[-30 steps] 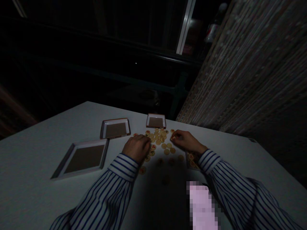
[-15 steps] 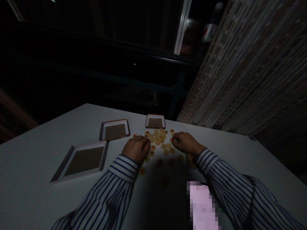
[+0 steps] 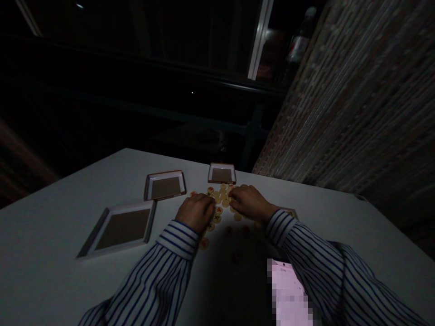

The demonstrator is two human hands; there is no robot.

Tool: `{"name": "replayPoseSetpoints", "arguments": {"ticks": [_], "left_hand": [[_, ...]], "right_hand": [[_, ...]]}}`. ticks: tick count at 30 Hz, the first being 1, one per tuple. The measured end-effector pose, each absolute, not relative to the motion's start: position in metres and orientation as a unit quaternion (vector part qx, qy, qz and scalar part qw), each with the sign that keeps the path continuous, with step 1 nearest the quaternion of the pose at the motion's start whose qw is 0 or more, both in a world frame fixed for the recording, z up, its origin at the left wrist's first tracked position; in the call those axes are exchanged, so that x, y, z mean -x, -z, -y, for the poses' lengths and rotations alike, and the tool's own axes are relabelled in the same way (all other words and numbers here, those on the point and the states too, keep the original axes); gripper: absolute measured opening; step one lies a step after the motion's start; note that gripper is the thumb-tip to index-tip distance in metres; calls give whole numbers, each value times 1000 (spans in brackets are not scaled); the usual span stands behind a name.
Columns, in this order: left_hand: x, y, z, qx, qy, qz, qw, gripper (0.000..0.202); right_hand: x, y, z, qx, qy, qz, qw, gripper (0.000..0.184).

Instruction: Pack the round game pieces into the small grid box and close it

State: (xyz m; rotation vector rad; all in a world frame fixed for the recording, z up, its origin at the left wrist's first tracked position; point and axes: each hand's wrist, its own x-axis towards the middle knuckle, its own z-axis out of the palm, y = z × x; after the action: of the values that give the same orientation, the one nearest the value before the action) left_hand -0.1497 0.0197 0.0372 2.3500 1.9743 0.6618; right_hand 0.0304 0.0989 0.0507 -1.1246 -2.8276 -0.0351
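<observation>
Several small round pale-yellow game discs (image 3: 221,194) with red or dark marks lie scattered on a white table (image 3: 50,235). My left hand (image 3: 196,211) rests knuckles-up on the left side of the pile, fingers curled over some discs. My right hand (image 3: 249,201) lies over the right side of the pile, its fingers bent and pinched together at the discs. What either hand holds is hidden. Both arms wear blue-and-white striped sleeves.
Three shallow square trays with brown insides stand on the table: a large one (image 3: 120,227) at the left, a middle one (image 3: 165,185), a small one (image 3: 222,173) behind the discs. Another tray edge (image 3: 290,212) shows beyond my right wrist. A woven wall (image 3: 356,99) rises at the right.
My right hand has moved left, further over the disc pile. My left hand has stayed nearly where it was.
</observation>
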Motion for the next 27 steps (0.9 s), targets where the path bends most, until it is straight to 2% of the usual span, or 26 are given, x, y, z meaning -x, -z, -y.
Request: {"name": "replayPoseSetpoints", "arguments": {"ticks": [6,11,13,16,19,22,27], "left_hand": [[149,-38,-19,-747,-210,-631,8,28],[149,-37,-19,-748,-216,-628,8,28],[149,-37,-19,-747,-219,-628,6,28],[148,-37,-19,-748,-229,-623,8,26],[146,-35,-20,-753,-244,-611,10,25],[142,-32,-20,-760,-263,-594,7,29],[137,-29,-19,-764,-298,-573,4,28]], "right_hand": [[-28,-47,-101,361,16,931,44,26],[-31,-46,-103,361,-33,928,91,23],[-33,-45,-104,369,-104,912,144,22],[-38,-44,-105,380,-293,846,232,25],[-41,-44,-103,358,-459,761,285,28],[-42,-46,-97,328,-533,715,313,28],[-40,-49,-88,313,-588,676,315,26]]}}
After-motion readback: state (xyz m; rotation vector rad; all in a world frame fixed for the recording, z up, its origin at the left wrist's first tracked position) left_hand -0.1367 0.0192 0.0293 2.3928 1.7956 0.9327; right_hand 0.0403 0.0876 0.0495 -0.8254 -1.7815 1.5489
